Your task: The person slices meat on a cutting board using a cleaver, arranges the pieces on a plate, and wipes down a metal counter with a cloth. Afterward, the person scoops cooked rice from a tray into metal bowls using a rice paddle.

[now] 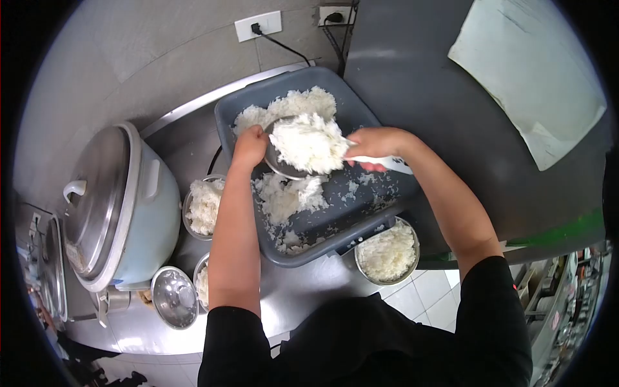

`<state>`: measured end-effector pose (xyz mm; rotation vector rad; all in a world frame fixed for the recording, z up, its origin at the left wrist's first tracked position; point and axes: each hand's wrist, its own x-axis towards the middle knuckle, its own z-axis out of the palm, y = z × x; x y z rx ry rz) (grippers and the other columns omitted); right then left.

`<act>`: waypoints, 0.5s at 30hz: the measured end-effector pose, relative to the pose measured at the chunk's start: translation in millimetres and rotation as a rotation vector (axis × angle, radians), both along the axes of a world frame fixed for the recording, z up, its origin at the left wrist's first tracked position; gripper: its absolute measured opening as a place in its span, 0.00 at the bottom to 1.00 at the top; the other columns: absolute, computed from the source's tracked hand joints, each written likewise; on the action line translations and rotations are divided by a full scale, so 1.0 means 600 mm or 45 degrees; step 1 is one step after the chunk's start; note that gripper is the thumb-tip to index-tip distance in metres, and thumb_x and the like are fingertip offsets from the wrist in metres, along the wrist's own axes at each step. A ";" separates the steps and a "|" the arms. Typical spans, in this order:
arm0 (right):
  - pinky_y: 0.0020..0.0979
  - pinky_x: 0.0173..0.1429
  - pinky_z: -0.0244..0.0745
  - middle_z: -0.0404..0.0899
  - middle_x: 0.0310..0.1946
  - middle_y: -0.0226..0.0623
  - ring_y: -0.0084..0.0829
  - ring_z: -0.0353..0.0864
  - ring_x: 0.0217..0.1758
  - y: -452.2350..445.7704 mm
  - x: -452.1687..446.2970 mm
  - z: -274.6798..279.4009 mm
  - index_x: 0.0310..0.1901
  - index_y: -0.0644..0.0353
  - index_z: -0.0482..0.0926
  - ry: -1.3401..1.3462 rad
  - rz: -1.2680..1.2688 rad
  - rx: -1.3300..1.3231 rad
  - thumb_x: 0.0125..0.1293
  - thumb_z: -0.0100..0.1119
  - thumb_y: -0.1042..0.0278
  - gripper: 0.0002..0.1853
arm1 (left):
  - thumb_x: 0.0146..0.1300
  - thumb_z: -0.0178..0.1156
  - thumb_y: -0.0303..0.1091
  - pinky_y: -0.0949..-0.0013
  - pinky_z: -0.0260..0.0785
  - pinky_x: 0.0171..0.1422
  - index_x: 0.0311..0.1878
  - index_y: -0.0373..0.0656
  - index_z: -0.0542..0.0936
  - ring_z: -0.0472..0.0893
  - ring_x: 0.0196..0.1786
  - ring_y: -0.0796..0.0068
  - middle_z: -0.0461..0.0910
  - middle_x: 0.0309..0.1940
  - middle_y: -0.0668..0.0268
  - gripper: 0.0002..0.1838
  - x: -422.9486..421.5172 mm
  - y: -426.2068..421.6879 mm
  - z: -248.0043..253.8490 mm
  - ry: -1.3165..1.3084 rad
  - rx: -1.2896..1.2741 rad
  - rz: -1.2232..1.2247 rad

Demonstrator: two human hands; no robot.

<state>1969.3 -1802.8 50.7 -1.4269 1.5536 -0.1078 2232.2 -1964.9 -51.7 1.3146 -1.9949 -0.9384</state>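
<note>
Over a grey tub (348, 235) of white rice, my left hand (250, 148) is closed on the left rim of a metal bowl (276, 160). A heap of rice (308, 143) covers much of that bowl. My right hand (375, 147) is wrapped round the white handle of a paddle (390, 162), whose blade is hidden under or behind the rice at the bowl's right side. Loose rice (287, 197) lies in the tub below the bowl, and more rice is heaped at its back.
A large rice cooker (151, 206) with a metal lid stands at the left. Rice-filled bowls stand beside the left forearm (205, 206) and at the tub's front right corner (388, 253). A bare metal bowl (174, 298) is near the cooker. Wall sockets (259, 26) and cords are behind.
</note>
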 end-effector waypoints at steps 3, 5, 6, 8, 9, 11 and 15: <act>0.42 0.42 0.77 0.83 0.30 0.42 0.40 0.84 0.32 -0.008 0.032 -0.011 0.48 0.60 0.76 0.785 0.068 -0.566 0.73 0.51 0.54 0.17 | 0.62 0.58 0.32 0.63 0.68 0.31 0.29 0.37 0.75 0.76 0.26 0.73 0.77 0.23 0.65 0.09 0.002 -0.011 -0.018 0.342 0.324 -0.158; 0.45 0.50 0.75 0.84 0.34 0.43 0.45 0.84 0.41 0.013 0.068 0.017 0.50 0.58 0.76 0.873 -0.114 -0.534 0.73 0.50 0.54 0.16 | 0.61 0.59 0.33 0.68 0.65 0.28 0.29 0.40 0.75 0.72 0.25 0.80 0.73 0.22 0.71 0.08 0.006 0.000 -0.006 0.424 0.386 -0.178; 0.45 0.50 0.75 0.84 0.34 0.43 0.45 0.84 0.41 0.021 0.066 0.012 0.50 0.58 0.76 0.871 -0.112 -0.534 0.73 0.50 0.54 0.16 | 0.61 0.59 0.33 0.68 0.66 0.28 0.28 0.40 0.74 0.72 0.25 0.80 0.73 0.22 0.71 0.09 0.005 0.002 -0.007 0.330 0.308 -0.157; 0.44 0.44 0.76 0.83 0.31 0.43 0.43 0.84 0.35 0.042 0.054 0.007 0.49 0.59 0.75 0.787 -0.197 -0.777 0.74 0.51 0.55 0.16 | 0.61 0.59 0.33 0.68 0.66 0.27 0.28 0.41 0.74 0.72 0.25 0.79 0.72 0.21 0.70 0.09 0.005 0.009 -0.006 0.240 0.236 -0.123; 0.44 0.44 0.76 0.83 0.31 0.43 0.43 0.84 0.35 0.056 0.052 0.010 0.49 0.59 0.75 0.787 -0.193 -0.774 0.74 0.51 0.55 0.16 | 0.61 0.59 0.33 0.68 0.66 0.27 0.27 0.41 0.74 0.72 0.25 0.79 0.72 0.21 0.70 0.09 0.004 0.013 -0.001 0.237 0.181 -0.121; 0.45 0.47 0.75 0.84 0.37 0.48 0.47 0.84 0.42 0.100 0.060 0.046 0.46 0.62 0.76 0.595 -0.399 -0.605 0.74 0.50 0.55 0.16 | 0.61 0.59 0.33 0.67 0.66 0.27 0.27 0.41 0.73 0.72 0.25 0.78 0.72 0.21 0.70 0.09 0.003 0.016 0.005 0.237 0.131 -0.127; 0.41 0.38 0.74 0.81 0.25 0.44 0.43 0.83 0.29 0.205 0.070 0.045 0.39 0.63 0.73 0.213 -0.509 -0.694 0.74 0.51 0.53 0.18 | 0.61 0.59 0.33 0.66 0.66 0.30 0.27 0.39 0.74 0.72 0.25 0.78 0.72 0.21 0.69 0.10 0.001 0.021 0.021 0.243 0.239 -0.115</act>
